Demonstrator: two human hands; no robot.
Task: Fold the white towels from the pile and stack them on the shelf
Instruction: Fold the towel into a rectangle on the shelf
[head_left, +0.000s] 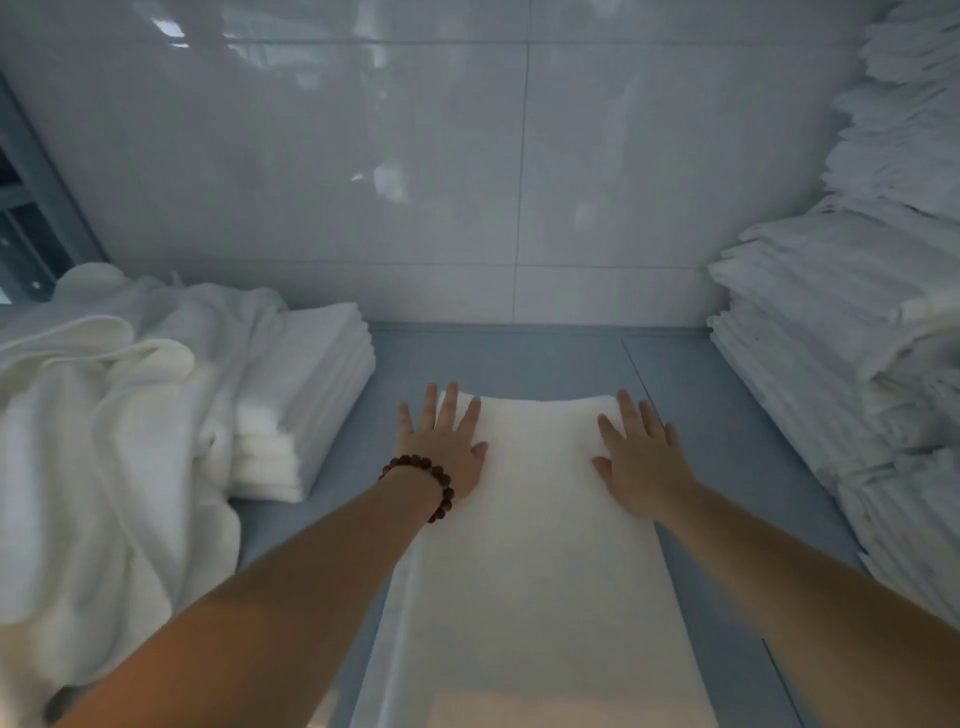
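Note:
A long white towel (535, 561) lies flat on the grey-blue shelf surface (717, 441), running from the near edge away from me. My left hand (447, 441) rests palm down on its far left corner, fingers spread, a brown bead bracelet on the wrist. My right hand (641, 457) presses flat on the far right corner, fingers apart. Neither hand grips the cloth. A loose pile of unfolded white towels (104, 415) is heaped at the left. Behind it stands a neat stack of folded towels (306, 395).
A tall, uneven stack of folded white linen (857, 338) fills the right side up to the top of the view. A glossy white tiled wall (467, 156) closes the back. A dark window frame (26, 218) shows at far left.

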